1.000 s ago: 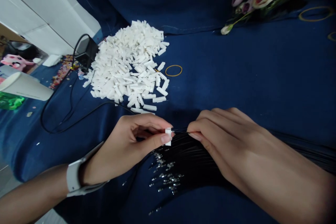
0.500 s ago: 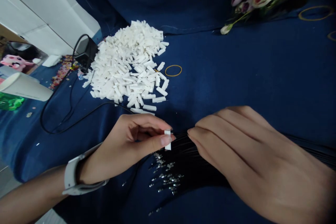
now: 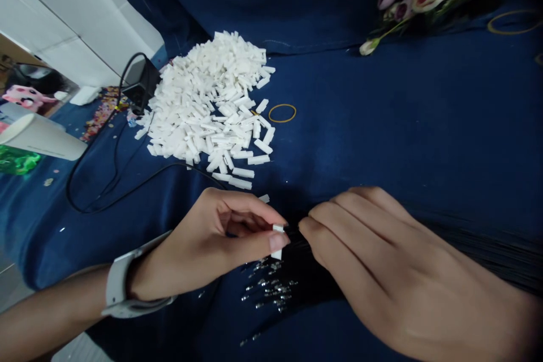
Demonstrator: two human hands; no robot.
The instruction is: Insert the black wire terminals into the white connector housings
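"What's the left hand (image 3: 207,243) doing?"

"Gripping a white connector housing (image 3: 277,241) in a tight pinch."

"And the right hand (image 3: 373,254)?"

"Closed on black wires (image 3: 309,266), just beside the housing, over the blue cloth (image 3: 382,113), below that heap of white connectors (image 3: 203,107)."

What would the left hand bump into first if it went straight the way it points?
Probably the black wires pinched in the right hand. The left hand points right at them, with a white plastic connector at its fingertips, so the connector would likely touch first, though depth is hard to judge.
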